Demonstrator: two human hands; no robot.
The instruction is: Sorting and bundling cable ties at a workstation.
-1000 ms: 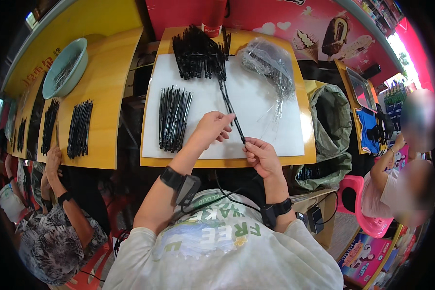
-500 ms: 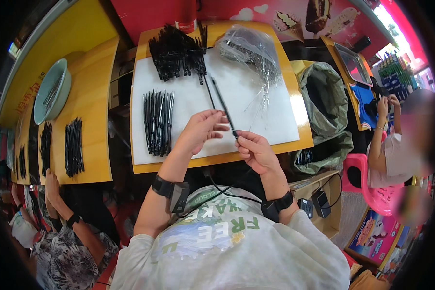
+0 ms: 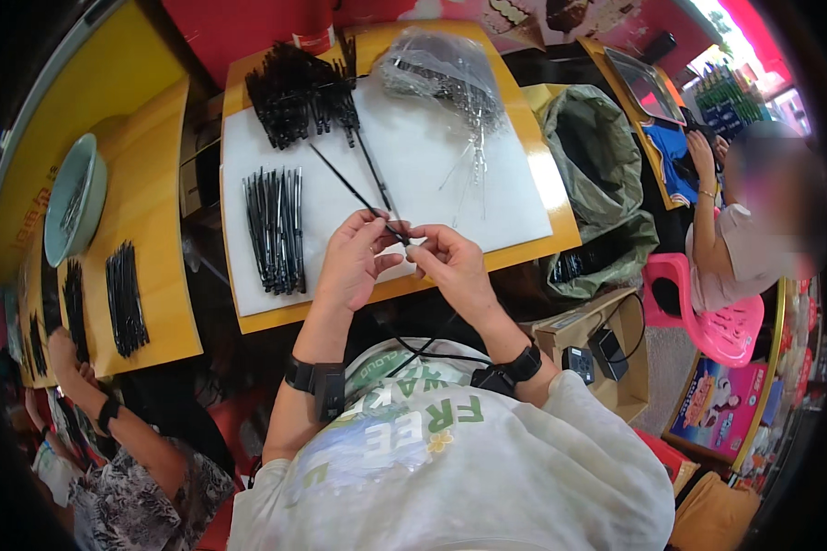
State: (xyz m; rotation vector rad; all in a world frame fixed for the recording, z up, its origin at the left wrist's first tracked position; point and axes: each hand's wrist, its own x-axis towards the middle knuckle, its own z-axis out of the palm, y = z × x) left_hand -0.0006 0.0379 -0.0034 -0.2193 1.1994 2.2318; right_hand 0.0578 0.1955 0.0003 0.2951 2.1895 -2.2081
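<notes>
A thin black rod (image 3: 343,174) slants up and left from my hands over the white board. My right hand (image 3: 455,264) pinches its near end between thumb and fingers. Curled close to that same end, my left hand (image 3: 351,262) has its fingertips on the rod. A second black rod (image 3: 373,172) runs from the black bundle (image 3: 294,96) at the far left of the board down toward my fingers; its near end is hidden behind them. Left of my left hand, a row of black rods (image 3: 274,230) lies on the white board (image 3: 487,207).
A clear plastic bag (image 3: 441,69) of thin metal wires lies at the far right of the board. Green sacks (image 3: 606,211) stand right of the table. On the left table are a pale green basin (image 3: 75,197) and more rods (image 3: 126,298). People sit on both sides.
The rod in my right hand has swung leftward, and its far end now points up-left. My hands have come together at its near end. The whole view has shifted slightly.
</notes>
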